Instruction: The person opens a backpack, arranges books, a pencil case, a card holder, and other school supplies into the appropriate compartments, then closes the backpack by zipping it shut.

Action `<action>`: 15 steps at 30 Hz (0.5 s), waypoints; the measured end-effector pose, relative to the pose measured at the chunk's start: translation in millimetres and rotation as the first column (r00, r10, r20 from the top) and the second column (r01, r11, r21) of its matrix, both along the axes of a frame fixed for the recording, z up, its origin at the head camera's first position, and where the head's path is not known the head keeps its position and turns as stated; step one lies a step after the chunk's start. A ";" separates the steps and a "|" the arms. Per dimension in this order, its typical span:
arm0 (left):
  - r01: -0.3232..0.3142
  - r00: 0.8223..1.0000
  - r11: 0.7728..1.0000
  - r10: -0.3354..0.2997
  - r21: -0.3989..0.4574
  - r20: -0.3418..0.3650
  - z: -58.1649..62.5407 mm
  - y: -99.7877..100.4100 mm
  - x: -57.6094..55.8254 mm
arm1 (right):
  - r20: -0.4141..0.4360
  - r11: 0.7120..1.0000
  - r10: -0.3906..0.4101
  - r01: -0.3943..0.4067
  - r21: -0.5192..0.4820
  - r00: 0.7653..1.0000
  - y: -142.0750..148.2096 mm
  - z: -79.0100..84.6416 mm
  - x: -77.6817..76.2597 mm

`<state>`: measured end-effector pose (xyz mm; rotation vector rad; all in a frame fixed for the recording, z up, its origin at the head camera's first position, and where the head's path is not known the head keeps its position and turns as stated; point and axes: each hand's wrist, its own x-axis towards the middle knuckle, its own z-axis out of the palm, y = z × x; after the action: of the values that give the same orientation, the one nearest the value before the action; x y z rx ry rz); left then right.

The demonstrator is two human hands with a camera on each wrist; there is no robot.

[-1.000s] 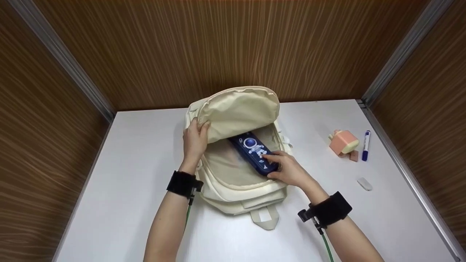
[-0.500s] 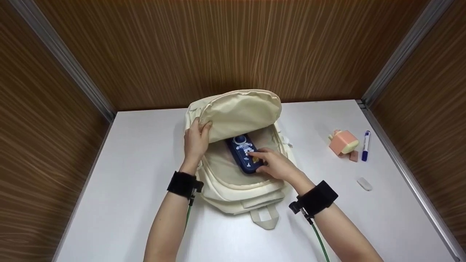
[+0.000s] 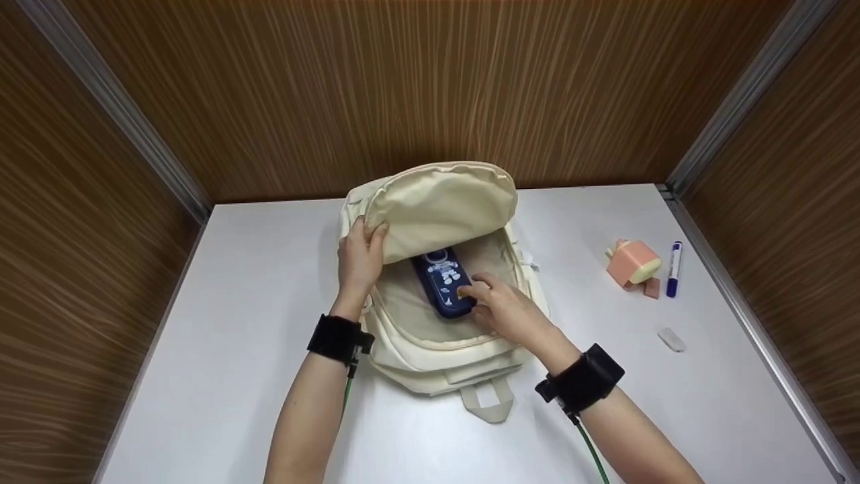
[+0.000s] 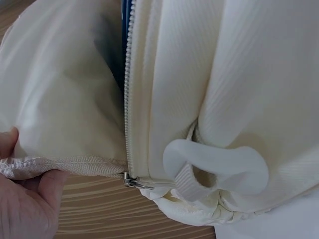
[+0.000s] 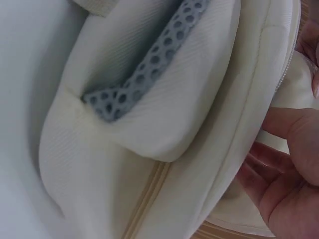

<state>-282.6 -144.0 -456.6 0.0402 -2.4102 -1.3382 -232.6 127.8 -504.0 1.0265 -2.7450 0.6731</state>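
A cream backpack (image 3: pixel 430 363) lies on the table with its main compartment unzipped and the front flap (image 3: pixel 447 205) folded back. Pinching the flap's zipped edge is my left hand (image 3: pixel 359 259); the left wrist view shows the thumb (image 4: pixel 7 142) on the lining and fingers under the zipper tape. A dark blue pencil case (image 3: pixel 435 286) printed with an astronaut lies inside the compartment, its far end hidden beneath the flap. My right hand (image 3: pixel 510 310) is at the case's near right edge, fingers extended and the index fingertip at its top. The right wrist view does not show the case.
Right of the backpack, a pink and cream block-shaped item (image 3: pixel 633 262) stands beside a small pink piece (image 3: pixel 652 288). A marker (image 3: pixel 674 269) with a blue cap lies near the table's right edge, and a white eraser (image 3: pixel 671 339) lies nearer. Wood-grain panels (image 3: pixel 430 87) enclose the table.
The pencil case has moved left and turned more upright in the head view, deeper under the flap. My right hand has moved left with it. My left hand keeps its hold.
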 end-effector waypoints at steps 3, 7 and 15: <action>0.003 1.000 1.000 -0.003 -0.005 -0.001 0.8 0.4 -0.1 | 0.024 1.000 -0.009 0.010 -0.023 1.000 -3.1 -0.7 0.5; 0.005 1.000 1.000 -0.005 -0.016 -0.003 0.0 1.4 0.0 | 0.069 0.999 -0.025 0.029 -0.045 0.997 -11.3 0.4 -1.6; 0.023 1.000 1.000 -0.022 -0.021 0.019 0.4 2.3 1.0 | 0.042 0.998 -0.063 0.064 -0.025 0.997 -28.1 -0.3 -8.1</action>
<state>-281.6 -141.7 -456.2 0.0203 -2.4478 -1.3272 -240.6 99.8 -504.2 0.9258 -2.7831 0.7264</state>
